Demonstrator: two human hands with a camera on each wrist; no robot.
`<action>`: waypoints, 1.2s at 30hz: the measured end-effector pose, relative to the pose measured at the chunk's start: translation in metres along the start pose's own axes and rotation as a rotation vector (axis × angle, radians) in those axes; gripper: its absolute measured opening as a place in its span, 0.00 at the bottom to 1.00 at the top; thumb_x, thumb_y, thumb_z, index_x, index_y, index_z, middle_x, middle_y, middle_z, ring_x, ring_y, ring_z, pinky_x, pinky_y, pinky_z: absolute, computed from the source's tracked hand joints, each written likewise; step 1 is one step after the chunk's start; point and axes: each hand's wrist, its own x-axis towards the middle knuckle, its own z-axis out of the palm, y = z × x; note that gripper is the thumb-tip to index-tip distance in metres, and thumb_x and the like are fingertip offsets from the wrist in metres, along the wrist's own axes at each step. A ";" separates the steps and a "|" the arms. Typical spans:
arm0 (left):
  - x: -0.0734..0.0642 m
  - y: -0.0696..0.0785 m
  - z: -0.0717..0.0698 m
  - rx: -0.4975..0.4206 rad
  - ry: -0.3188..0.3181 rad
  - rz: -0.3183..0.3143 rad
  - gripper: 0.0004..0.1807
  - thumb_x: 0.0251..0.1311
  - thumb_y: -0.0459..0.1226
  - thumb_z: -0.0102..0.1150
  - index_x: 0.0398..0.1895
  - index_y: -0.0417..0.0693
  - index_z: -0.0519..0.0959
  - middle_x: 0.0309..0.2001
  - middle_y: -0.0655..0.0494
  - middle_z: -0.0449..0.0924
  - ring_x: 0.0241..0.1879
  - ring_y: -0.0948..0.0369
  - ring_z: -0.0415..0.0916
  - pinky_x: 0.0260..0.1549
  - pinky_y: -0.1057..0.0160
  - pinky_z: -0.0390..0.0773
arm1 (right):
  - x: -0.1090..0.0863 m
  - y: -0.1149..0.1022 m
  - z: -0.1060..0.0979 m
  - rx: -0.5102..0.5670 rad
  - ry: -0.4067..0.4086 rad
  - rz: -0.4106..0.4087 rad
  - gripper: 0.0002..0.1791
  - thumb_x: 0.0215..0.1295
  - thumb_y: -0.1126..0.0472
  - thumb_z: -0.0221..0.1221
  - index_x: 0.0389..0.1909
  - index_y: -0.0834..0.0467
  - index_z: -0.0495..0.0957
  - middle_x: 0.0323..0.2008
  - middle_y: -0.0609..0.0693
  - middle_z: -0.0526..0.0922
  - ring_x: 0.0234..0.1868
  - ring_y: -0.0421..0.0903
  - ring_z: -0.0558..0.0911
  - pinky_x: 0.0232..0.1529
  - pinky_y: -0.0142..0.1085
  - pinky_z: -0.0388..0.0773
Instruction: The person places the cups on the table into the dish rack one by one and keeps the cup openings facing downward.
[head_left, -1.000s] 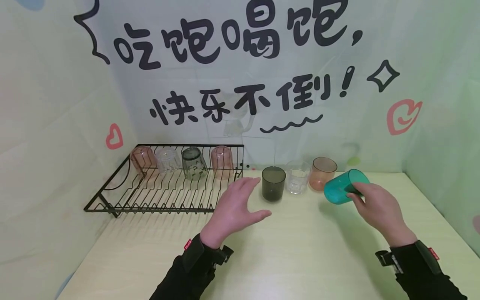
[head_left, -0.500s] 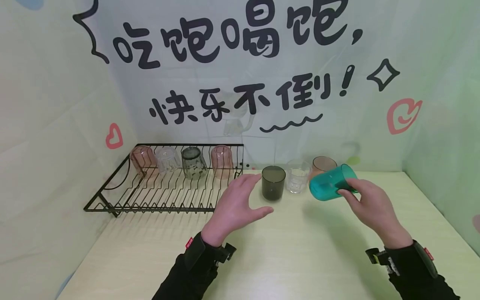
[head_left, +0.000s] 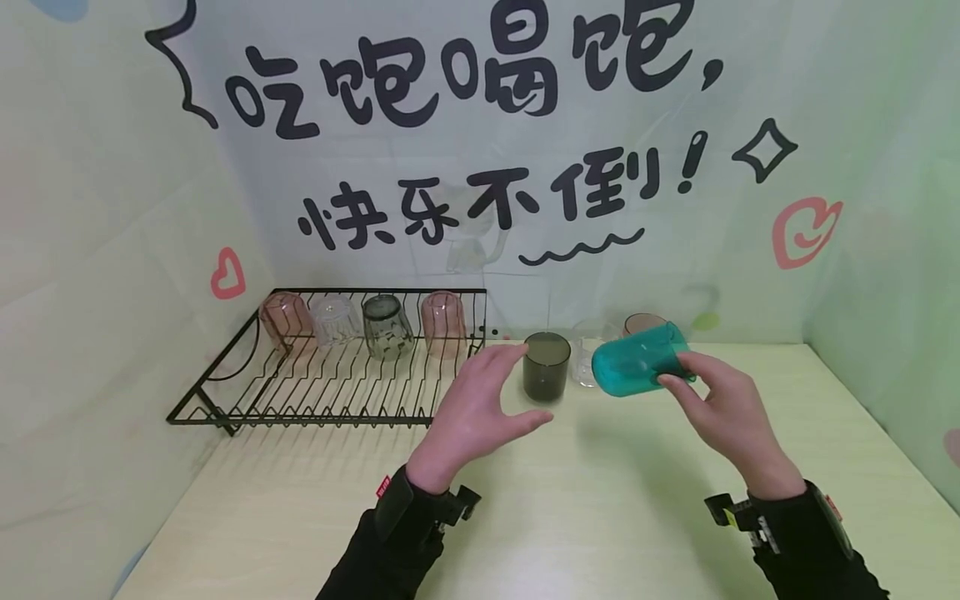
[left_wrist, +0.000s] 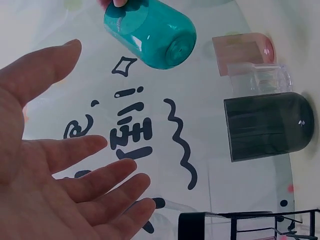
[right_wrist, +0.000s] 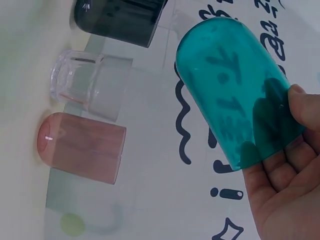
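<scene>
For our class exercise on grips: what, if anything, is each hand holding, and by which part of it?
The right hand holds the teal cup by its open rim end. The left hand holds nothing.

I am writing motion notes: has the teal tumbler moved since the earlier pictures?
Yes; in the head view, the teal tumbler has moved left, closer to the black wire rack.
</scene>
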 end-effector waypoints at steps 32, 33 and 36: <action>0.002 0.010 0.003 -0.267 0.115 -0.011 0.46 0.43 0.62 0.59 0.66 0.65 0.54 0.62 0.64 0.58 0.58 0.66 0.57 0.50 0.63 0.68 | 0.004 -0.056 0.012 0.369 0.085 -0.021 0.18 0.50 0.73 0.59 0.45 0.60 0.76 0.37 0.50 0.79 0.43 0.39 0.75 0.52 0.31 0.67; 0.002 0.010 0.004 -0.285 0.116 -0.009 0.46 0.43 0.62 0.60 0.66 0.65 0.54 0.62 0.64 0.58 0.58 0.66 0.58 0.49 0.64 0.68 | 0.004 -0.057 0.013 0.384 0.083 -0.023 0.18 0.50 0.73 0.59 0.45 0.60 0.76 0.37 0.51 0.79 0.44 0.40 0.75 0.52 0.31 0.67; 0.003 0.010 0.004 -0.332 0.124 -0.003 0.45 0.43 0.61 0.60 0.66 0.64 0.55 0.61 0.64 0.58 0.56 0.66 0.58 0.49 0.66 0.68 | 0.004 -0.061 0.015 0.425 0.078 -0.020 0.18 0.51 0.73 0.58 0.45 0.61 0.75 0.38 0.51 0.79 0.44 0.41 0.75 0.53 0.33 0.67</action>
